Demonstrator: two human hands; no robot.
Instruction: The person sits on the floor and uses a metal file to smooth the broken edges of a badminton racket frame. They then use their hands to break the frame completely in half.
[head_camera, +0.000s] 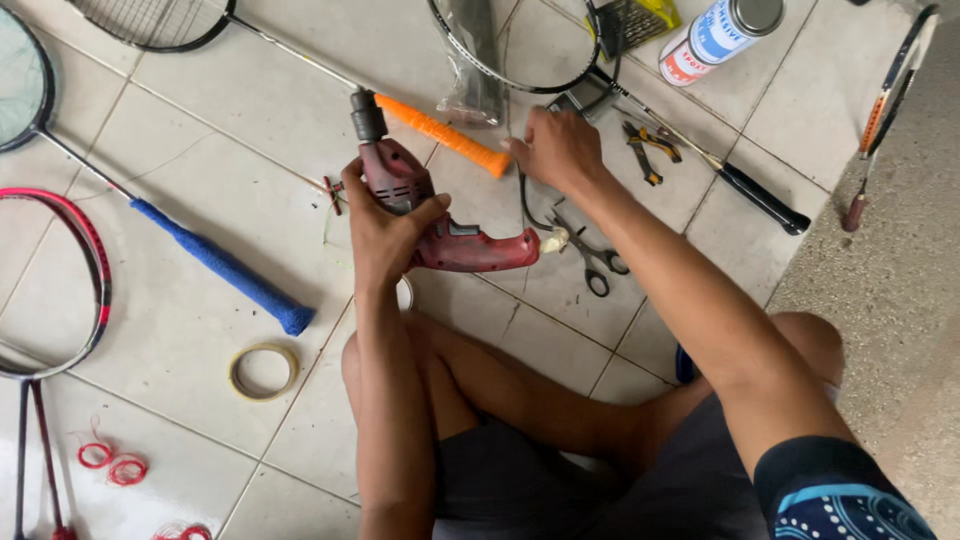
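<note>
Person seated on the tiled floor (200, 330), bent legs and dark shorts at lower centre of the frame; both forearms reach up-frame from there.

Left hand (385, 225) at centre, closed around the body of a red power drill (450, 235); fingers wrapped over its top, thumb along the side; drill lies roughly level, its chuck pointing to upper left, its handle end to the right, just above the floor.

Right hand (555, 150) slightly higher and right of centre, fingers curled down at the end of an orange racket grip (445, 133); whether it actually pinches the grip or only rests there I cannot tell; the orange grip runs from the drill's chuck toward that hand.

Just right of the drill, scissors (590, 260) on the tile; further up-right, pliers (648, 150) with yellow-and-black handles.

Lower left of centre, a roll of tape (264, 371) flat on the floor; left of it a racket with a blue grip (225, 265); red-framed racket (70, 280) at the left edge; loops of red string (110, 462) at lower left.

Top of frame: racket heads, a black-handled racket (765, 198) at right, and a white spray can (718, 38) lying tilted at upper right.
</note>
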